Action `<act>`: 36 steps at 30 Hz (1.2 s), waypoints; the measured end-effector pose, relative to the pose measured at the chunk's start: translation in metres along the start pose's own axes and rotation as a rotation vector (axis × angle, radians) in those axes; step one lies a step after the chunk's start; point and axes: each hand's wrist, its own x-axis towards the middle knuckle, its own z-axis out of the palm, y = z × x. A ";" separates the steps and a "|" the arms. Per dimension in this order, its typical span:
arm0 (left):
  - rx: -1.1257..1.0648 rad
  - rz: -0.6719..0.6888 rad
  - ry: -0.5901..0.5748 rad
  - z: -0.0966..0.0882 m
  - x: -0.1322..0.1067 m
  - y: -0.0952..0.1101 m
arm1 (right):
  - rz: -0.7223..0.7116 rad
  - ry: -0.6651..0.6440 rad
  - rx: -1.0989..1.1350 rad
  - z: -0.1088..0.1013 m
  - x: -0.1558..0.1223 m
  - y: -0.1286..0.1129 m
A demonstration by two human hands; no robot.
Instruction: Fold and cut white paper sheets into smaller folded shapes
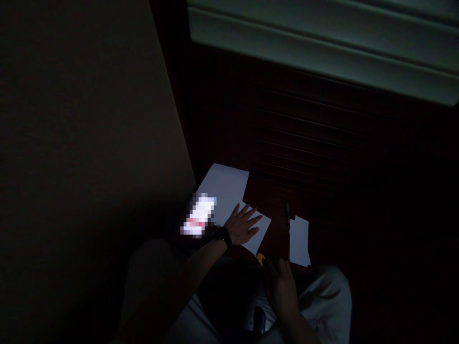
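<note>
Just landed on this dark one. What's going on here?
Someone seated has the left hand spread flat on a small white sheet. The right hand grips a yellow tool at that sheet's near corner; whether they touch isn't clear. A larger sheet lies beyond, with more white paper to the right.

Dim room, plain left wall [86,110], pale ridged panel [319,52]

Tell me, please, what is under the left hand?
Under the left hand lies a white sheet, showing past the spread fingertips. The part beneath the palm is covered, so I cannot tell what is there.
</note>
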 end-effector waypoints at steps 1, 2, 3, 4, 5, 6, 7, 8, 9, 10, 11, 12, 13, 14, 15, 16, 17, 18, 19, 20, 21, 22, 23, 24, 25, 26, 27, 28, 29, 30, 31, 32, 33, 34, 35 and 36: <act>0.001 0.001 -0.001 0.000 0.000 0.000 | 0.003 -0.004 -0.009 0.001 -0.002 0.001; 0.002 0.001 -0.003 0.000 0.000 0.000 | 0.003 -0.011 -0.018 0.002 -0.003 0.002; 0.003 0.001 -0.005 0.000 0.000 0.000 | 0.001 -0.015 -0.027 0.003 -0.005 0.003; 0.004 0.001 -0.007 0.000 0.000 0.000 | -0.001 -0.012 -0.037 0.004 -0.007 0.005; 0.006 0.001 -0.009 0.000 0.000 0.000 | -0.005 -0.005 -0.045 0.004 -0.008 0.006; 0.007 0.000 -0.010 0.000 0.000 0.000 | -0.009 0.004 -0.051 0.005 -0.009 0.006; 0.009 0.000 -0.013 0.000 0.000 0.000 | -0.013 0.014 -0.052 0.005 -0.009 0.007; 0.010 0.001 -0.016 0.001 0.000 0.000 | -0.014 0.022 -0.050 0.005 -0.008 0.006; 0.011 0.000 -0.018 0.001 0.000 0.000 | -0.017 0.025 -0.044 0.005 -0.007 0.006; 0.012 -0.001 -0.018 0.001 0.000 0.000 | -0.017 0.023 -0.037 0.004 -0.006 0.004; 0.011 -0.001 -0.018 0.001 0.000 0.000 | -0.015 0.017 -0.032 0.002 -0.004 0.002; 0.011 0.000 -0.017 0.001 0.000 0.000 | -0.013 0.011 -0.028 0.001 -0.002 0.000; 0.009 0.000 -0.016 0.001 0.000 0.000 | -0.011 0.002 -0.026 0.000 0.000 -0.002; 0.008 -0.001 -0.014 0.001 0.000 0.000 | -0.009 -0.004 -0.025 -0.001 0.002 -0.004; 0.006 0.000 -0.014 0.001 0.000 0.000 | -0.006 -0.007 -0.023 -0.002 0.003 -0.006; 0.003 -0.001 -0.014 0.001 0.000 0.000 | -0.002 -0.008 -0.022 -0.002 0.004 -0.007; 0.000 -0.002 -0.014 0.001 0.000 0.000 | 0.001 -0.008 -0.021 -0.002 0.005 -0.007; -0.003 -0.004 -0.015 0.001 0.000 0.000 | 0.004 -0.004 -0.022 -0.002 0.005 -0.006; -0.006 -0.005 -0.017 0.001 -0.001 0.000 | 0.004 0.000 -0.023 -0.002 0.005 -0.006; -0.010 -0.008 -0.018 0.000 -0.001 0.001 | 0.002 0.002 -0.021 -0.001 0.005 -0.005; -0.014 -0.014 -0.017 0.000 0.000 0.001 | 0.000 0.002 -0.018 -0.001 0.004 -0.004; -0.018 -0.020 -0.015 -0.001 0.000 0.001 | -0.001 0.001 -0.015 -0.001 0.004 -0.003; -0.020 -0.027 -0.010 -0.002 0.000 0.001 | 0.000 -0.002 -0.013 -0.001 0.004 -0.002; -0.021 -0.031 -0.004 -0.004 0.001 0.000 | 0.001 -0.008 -0.012 -0.001 0.004 -0.001; -0.019 -0.034 0.002 -0.005 0.001 -0.001 | 0.000 -0.016 -0.012 -0.002 0.004 0.000; -0.015 -0.032 0.006 -0.006 0.002 -0.003 | 0.000 -0.024 -0.013 -0.002 0.005 0.000; -0.010 -0.028 0.008 -0.007 0.002 -0.005 | 0.001 -0.029 -0.014 -0.002 0.005 0.001; -0.006 -0.021 0.007 -0.007 0.002 -0.007 | 0.002 -0.032 -0.014 -0.002 0.006 0.001; -0.002 -0.013 0.003 -0.007 0.002 -0.009 | 0.003 -0.030 -0.011 -0.002 0.006 0.001; 0.001 -0.008 0.000 -0.006 0.001 -0.011 | 0.002 -0.026 -0.005 -0.002 0.006 0.001; 0.004 -0.005 -0.001 -0.005 0.001 -0.013 | 0.000 -0.020 0.003 -0.002 0.007 0.001; 0.006 -0.004 -0.001 -0.003 0.000 -0.014 | -0.008 -0.015 0.014 -0.001 0.007 0.002; 0.009 -0.005 0.001 -0.002 -0.001 -0.015 | -0.018 -0.012 0.026 -0.001 0.007 0.002; 0.012 -0.007 0.004 -0.001 -0.001 -0.015 | -0.026 -0.011 0.037 -0.001 0.007 0.002; 0.015 -0.009 0.009 0.000 -0.002 -0.015 | -0.032 -0.011 0.045 0.000 0.006 0.002; 0.018 -0.009 0.011 0.001 -0.002 -0.015 | -0.038 -0.012 0.048 0.000 0.006 0.002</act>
